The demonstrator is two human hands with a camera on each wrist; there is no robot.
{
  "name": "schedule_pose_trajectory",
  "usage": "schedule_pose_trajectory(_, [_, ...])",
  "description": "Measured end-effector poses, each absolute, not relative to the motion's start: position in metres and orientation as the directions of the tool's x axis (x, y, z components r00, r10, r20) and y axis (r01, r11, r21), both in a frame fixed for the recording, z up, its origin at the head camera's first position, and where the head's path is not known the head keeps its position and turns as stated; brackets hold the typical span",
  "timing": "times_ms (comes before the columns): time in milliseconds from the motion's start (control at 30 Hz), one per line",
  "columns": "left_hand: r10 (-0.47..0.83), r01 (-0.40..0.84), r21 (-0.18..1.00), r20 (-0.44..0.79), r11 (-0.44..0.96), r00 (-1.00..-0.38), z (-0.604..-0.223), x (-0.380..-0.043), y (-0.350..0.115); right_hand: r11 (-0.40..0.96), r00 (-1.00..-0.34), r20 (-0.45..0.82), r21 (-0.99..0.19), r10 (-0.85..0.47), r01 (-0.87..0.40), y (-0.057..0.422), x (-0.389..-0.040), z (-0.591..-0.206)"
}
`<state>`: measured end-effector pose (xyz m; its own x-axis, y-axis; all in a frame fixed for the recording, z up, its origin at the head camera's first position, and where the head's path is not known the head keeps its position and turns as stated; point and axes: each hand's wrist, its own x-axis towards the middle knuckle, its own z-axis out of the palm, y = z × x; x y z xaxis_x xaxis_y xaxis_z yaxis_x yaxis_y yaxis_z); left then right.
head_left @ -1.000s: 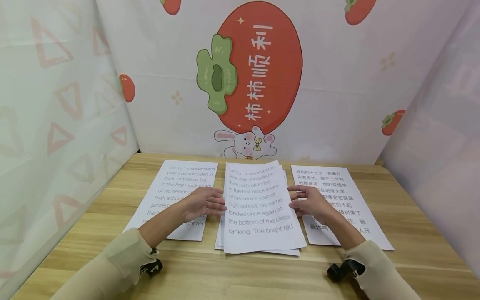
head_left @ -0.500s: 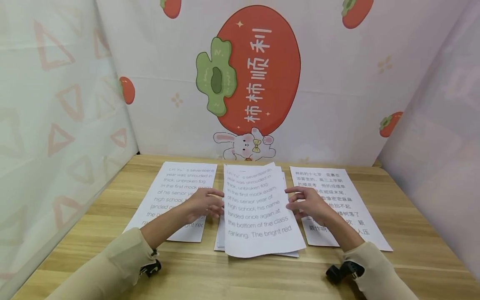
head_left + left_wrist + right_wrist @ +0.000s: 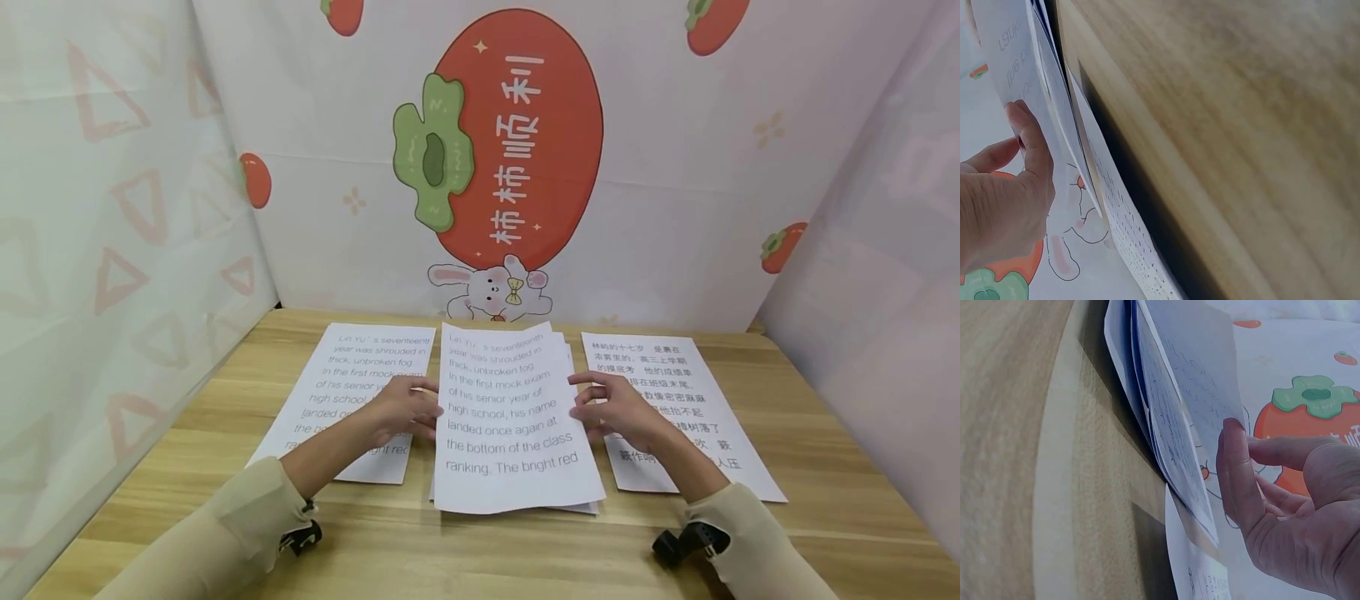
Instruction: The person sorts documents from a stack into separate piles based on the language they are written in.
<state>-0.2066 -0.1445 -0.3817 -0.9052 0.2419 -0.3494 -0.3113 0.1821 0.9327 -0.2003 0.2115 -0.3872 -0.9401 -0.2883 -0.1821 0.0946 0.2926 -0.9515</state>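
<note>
A white sheet of paper [image 3: 504, 487] printed with English text is raised over a small stack of papers [image 3: 587, 507] in the middle of the table. My left hand [image 3: 396, 410] pinches its left edge between thumb and fingers, and my right hand [image 3: 621, 410] pinches the right edge about level with it. The sheet bows slightly, its top corners curving up. In the right wrist view, the raised sheet [image 3: 1207, 356] stands apart from the layered papers [image 3: 1172, 434] beneath, its edge at my right fingertips. The left wrist view shows my left fingertips [image 3: 1017, 107] at the opposite edge.
To the left lies another English-printed sheet [image 3: 375, 358], partly covered by my left arm. A Chinese-printed sheet [image 3: 738, 429] lies on the right under my right forearm. The wooden table [image 3: 480, 558] ends at a patterned backdrop [image 3: 322, 250], with light cloth walls on both sides.
The raised sheet shifts right-to-left a little and now overhangs the stack's left side. Its strong curl from half a second ago has eased. Both hands stay nearly in place.
</note>
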Motion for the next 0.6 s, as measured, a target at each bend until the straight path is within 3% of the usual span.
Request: schedule_pose_trajectory(600, [0.182,-0.271,0.932,-0.318,0.242,-0.931,-0.366,-0.217,-0.161,0.248,-0.951,-0.173,-0.963,-0.257,0.108,0.201,-0.207,-0.383])
